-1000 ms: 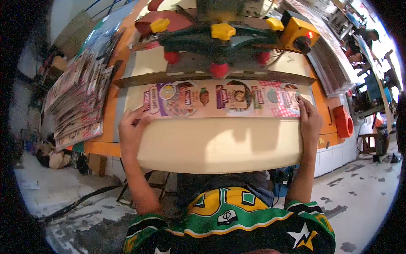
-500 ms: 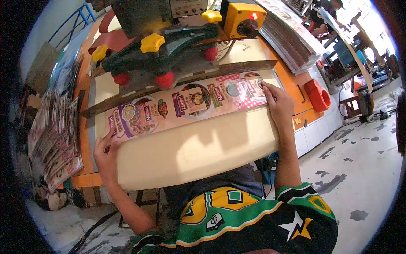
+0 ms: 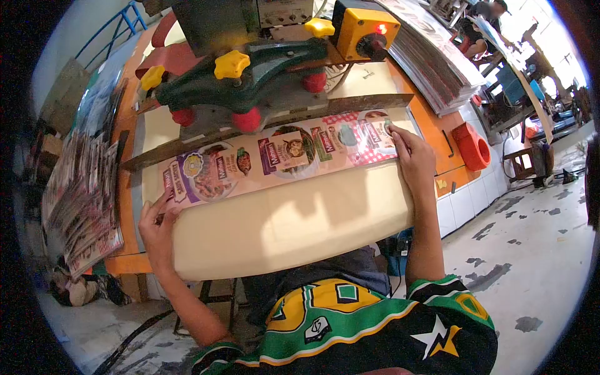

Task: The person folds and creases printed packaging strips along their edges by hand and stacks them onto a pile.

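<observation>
A glossy printed plastic sheet (image 3: 253, 164) with food pictures and labels lies across a cream-coloured work surface (image 3: 294, 215). At its left end, my left hand (image 3: 157, 226) pinches the lower corner between thumb and fingers. My right hand (image 3: 414, 153) grips the opposite end, thumb on top, with its fingers partly hidden. Just behind the sheet runs a long metal bar (image 3: 269, 130) of a press. Above that bar sits the dark green press arm (image 3: 275, 62), with yellow star knobs (image 3: 232, 64) and red round feet (image 3: 246, 119).
A yellow control box (image 3: 365, 34) with a lit red lamp is on the press. Stacked printed sheets (image 3: 431, 59) stand at the back right, and another pile (image 3: 84, 206) leans at the left. An orange-red holder (image 3: 470, 147) sits at the table's right edge. Another person (image 3: 484, 28) is far right.
The view has shifted very slightly. Both hands keep their hold on the two ends of the printed sheet, which stays in nearly the same place before the bar.
</observation>
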Demonstrator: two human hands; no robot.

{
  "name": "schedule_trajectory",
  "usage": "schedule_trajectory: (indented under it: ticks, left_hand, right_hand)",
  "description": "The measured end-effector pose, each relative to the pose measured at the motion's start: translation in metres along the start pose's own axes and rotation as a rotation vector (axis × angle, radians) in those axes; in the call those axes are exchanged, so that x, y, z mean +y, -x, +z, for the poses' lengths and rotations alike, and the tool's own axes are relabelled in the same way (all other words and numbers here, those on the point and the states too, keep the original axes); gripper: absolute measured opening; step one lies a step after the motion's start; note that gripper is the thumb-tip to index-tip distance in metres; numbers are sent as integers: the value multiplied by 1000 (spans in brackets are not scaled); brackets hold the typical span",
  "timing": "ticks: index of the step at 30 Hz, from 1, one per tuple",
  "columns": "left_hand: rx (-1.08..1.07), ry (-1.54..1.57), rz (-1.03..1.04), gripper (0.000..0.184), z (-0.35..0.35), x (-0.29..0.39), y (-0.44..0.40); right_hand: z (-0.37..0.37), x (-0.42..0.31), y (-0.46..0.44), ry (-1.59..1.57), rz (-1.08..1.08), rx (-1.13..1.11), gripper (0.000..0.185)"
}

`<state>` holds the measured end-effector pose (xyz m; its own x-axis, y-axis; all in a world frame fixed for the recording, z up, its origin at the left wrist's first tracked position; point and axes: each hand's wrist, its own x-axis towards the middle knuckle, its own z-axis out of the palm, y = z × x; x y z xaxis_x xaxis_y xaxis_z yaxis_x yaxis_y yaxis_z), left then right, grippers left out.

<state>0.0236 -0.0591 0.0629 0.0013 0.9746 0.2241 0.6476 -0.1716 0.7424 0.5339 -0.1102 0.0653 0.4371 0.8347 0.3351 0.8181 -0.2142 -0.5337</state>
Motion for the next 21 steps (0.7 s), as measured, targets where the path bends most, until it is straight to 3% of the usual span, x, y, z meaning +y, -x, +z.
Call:
schedule_trajectory:
  ticks: [4,6,12,16,18,21]
  left_hand:
    - [-33,-81,7,43,-3,-1,-2]
    - [-7,-65,28,41,-3,-10,-4]
    - [-72,34,-24,42,-6,-24,-30]
    - [-119,-16,-38,40,-6,-23,-49]
    - [-73,-242,0,38,0,-24,-54]
    - [-35,-289,-148,36,4,-12,-52]
  right_hand:
    - [-2,0,0,-30,-4,2,26]
    - [-3,1,-3,-218,119,-43,30]
    - [-14,-12,-24,-143,197,-244,35]
    - [5,12,-40,-79,-25,-198,39]
    - [11,16,-43,-67,-93,-124,34]
    - [9,6,-38,53,43,-160,32]
